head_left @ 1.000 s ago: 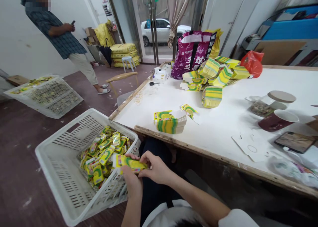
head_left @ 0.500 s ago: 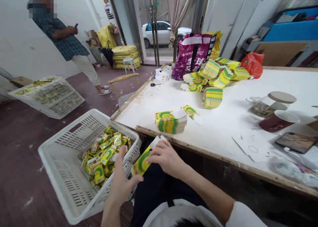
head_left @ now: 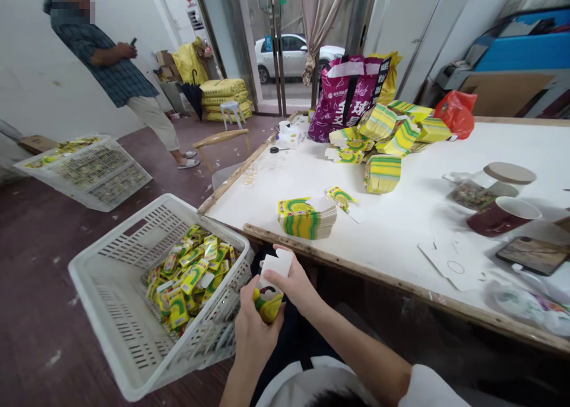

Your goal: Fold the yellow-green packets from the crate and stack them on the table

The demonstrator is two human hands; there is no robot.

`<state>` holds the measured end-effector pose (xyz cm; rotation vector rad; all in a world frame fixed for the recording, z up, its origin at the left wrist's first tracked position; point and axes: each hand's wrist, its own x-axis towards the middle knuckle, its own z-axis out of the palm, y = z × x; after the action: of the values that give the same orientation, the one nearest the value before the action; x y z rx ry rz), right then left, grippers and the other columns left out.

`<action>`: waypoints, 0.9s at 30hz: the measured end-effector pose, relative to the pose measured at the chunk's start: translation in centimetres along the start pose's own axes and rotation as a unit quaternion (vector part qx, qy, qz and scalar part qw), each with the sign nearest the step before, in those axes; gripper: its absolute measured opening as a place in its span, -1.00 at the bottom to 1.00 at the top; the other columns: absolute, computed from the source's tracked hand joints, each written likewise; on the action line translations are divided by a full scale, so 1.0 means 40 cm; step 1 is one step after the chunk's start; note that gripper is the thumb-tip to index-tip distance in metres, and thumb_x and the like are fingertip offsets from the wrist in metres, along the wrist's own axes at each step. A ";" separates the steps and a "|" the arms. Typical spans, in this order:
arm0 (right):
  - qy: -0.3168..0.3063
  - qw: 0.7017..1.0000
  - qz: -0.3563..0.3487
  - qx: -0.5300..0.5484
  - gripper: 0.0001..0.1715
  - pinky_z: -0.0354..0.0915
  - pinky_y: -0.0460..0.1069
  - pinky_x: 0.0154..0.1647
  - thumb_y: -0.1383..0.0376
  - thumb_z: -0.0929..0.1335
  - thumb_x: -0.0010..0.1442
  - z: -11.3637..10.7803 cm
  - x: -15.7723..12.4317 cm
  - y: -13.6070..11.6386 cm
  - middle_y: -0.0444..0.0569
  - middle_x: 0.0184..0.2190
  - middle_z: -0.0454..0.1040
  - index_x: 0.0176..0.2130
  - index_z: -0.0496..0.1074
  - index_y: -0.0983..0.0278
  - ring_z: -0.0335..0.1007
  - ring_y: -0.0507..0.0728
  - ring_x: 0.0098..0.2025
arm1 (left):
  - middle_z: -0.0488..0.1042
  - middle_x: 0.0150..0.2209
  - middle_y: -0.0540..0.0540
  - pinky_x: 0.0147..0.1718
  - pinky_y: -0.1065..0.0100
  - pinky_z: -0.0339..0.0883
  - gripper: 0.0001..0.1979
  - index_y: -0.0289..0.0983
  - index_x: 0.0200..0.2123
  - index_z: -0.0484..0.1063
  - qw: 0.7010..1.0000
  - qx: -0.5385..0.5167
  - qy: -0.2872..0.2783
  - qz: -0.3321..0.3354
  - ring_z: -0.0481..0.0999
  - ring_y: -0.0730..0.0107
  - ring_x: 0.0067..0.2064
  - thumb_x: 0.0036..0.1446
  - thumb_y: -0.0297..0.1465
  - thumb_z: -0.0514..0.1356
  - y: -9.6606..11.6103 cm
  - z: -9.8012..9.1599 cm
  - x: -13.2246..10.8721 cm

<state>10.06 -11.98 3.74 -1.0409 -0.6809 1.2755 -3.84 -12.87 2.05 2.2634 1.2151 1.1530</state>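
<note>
Between my hands, above my lap, is a small yellow-green carton (head_left: 269, 306) with white flaps standing up at its far end. My left hand (head_left: 256, 327) wraps round its lower, printed end. My right hand (head_left: 297, 282) grips it near the white flaps, thumb on the white card. To the left, a white plastic crate (head_left: 116, 312) holds many small yellow-green packs (head_left: 191, 276). Just beyond my hands, a stack of flat yellow-green cartons (head_left: 305, 223) stands at the table's near edge, and a loose flat carton (head_left: 341, 198) lies behind it.
On the white table (head_left: 414, 217) are more carton bundles (head_left: 383, 174), a purple bag (head_left: 345, 98), a red plastic bag (head_left: 455, 114), scissors (head_left: 278, 150), a mug (head_left: 501, 217), a jar (head_left: 472, 190) and a phone (head_left: 532, 255). A person (head_left: 107, 62) stands left, near another crate (head_left: 93, 172).
My left hand has moved right from beside the crate and closed round the carton's lower end. The carton has turned more upright, its white flaps now showing. My right hand still holds it.
</note>
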 end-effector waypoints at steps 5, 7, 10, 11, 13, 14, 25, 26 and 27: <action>-0.068 0.997 0.002 -0.024 -0.07 0.32 0.28 0.17 -0.18 0.47 0.03 -0.003 -0.013 -0.003 0.13 0.01 0.54 0.21 0.31 0.23 0.49 0.32 0.06 | 0.42 0.01 -0.28 -0.11 0.18 0.49 -0.37 -0.22 0.23 0.08 1.000 -0.017 -0.014 0.023 0.55 0.10 -0.01 0.15 -0.35 0.26 -0.008 0.001 0.004; -0.106 0.991 -0.030 -0.076 -0.19 0.28 0.27 0.22 -0.18 0.38 0.15 -0.011 -0.016 0.000 0.12 0.06 0.53 0.20 0.37 0.23 0.45 0.32 0.12 | 0.40 0.08 -0.30 -0.07 0.15 0.48 -0.34 -0.22 0.26 0.04 0.998 -0.025 -0.048 0.017 0.52 0.08 0.07 0.15 -0.37 0.24 -0.015 0.001 0.002; -0.130 0.981 -0.052 -0.136 -0.24 0.33 0.24 0.19 -0.16 0.29 0.26 -0.023 -0.019 0.002 0.14 0.02 0.56 0.21 0.40 0.29 0.47 0.32 0.12 | 0.38 0.09 -0.29 -0.02 0.10 0.47 -0.42 -0.21 0.22 0.10 0.998 -0.027 -0.046 0.032 0.48 0.06 0.12 0.15 -0.39 0.22 -0.024 0.005 -0.002; -0.135 0.978 -0.059 -0.148 -0.24 0.35 0.22 0.16 -0.14 0.26 0.30 -0.026 -0.021 0.001 0.15 0.02 0.57 0.23 0.38 0.30 0.49 0.31 0.10 | 0.40 0.06 -0.27 -0.04 0.10 0.47 -0.45 -0.21 0.18 0.14 0.998 -0.030 -0.039 0.032 0.50 0.07 0.09 0.14 -0.40 0.22 -0.026 0.007 -0.003; -0.171 0.962 -0.100 -0.187 -0.24 0.32 0.20 0.21 -0.07 0.25 0.34 -0.030 -0.029 -0.004 0.17 0.14 0.49 0.33 0.23 0.30 0.44 0.29 0.17 | 0.45 -0.05 -0.20 -0.13 0.15 0.50 -0.51 -0.19 0.10 0.20 0.998 -0.048 -0.044 0.010 0.56 0.11 -0.03 0.10 -0.39 0.24 -0.030 0.009 -0.004; -0.202 0.945 -0.134 -0.218 -0.23 0.26 0.19 0.26 -0.02 0.27 0.34 -0.031 -0.034 -0.007 0.17 0.24 0.38 0.37 0.15 0.28 0.34 0.28 0.25 | 0.47 -0.11 -0.17 -0.16 0.16 0.51 -0.53 -0.19 0.06 0.22 0.996 -0.065 -0.056 -0.007 0.57 0.13 -0.09 0.09 -0.37 0.24 -0.032 0.010 -0.002; -0.228 0.882 -0.237 -0.338 -0.29 0.14 0.17 0.37 0.27 0.41 0.24 -0.061 -0.030 -0.027 0.23 0.35 0.20 0.32 0.24 0.29 0.14 0.25 0.38 | 0.48 -0.25 -0.12 -0.21 0.07 0.48 -0.54 -0.23 -0.07 0.30 0.983 -0.054 -0.092 -0.152 0.55 0.09 -0.22 -0.05 -0.25 0.28 -0.053 -0.025 0.040; -0.239 0.881 -0.235 -0.335 -0.23 0.12 0.17 0.38 0.30 0.39 0.24 -0.058 -0.031 -0.022 0.23 0.36 0.19 0.36 0.17 0.31 0.11 0.24 0.40 | 0.49 -0.22 -0.13 -0.19 0.09 0.47 -0.59 -0.22 -0.08 0.32 0.983 -0.069 -0.107 -0.133 0.55 0.10 -0.20 -0.02 -0.27 0.26 -0.051 -0.021 0.038; -0.242 0.881 -0.235 -0.330 -0.27 0.13 0.16 0.38 0.35 0.35 0.26 -0.055 -0.032 -0.017 0.21 0.34 0.23 0.36 0.16 0.30 0.13 0.21 0.39 | 0.49 -0.19 -0.14 -0.15 0.10 0.47 -0.63 -0.22 -0.09 0.34 0.984 -0.077 -0.115 -0.113 0.54 0.11 -0.15 0.01 -0.29 0.24 -0.050 -0.014 0.036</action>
<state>12.01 -13.72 3.61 -0.9911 -1.7325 0.8714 -4.92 -10.57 1.92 2.0185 1.2094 0.8436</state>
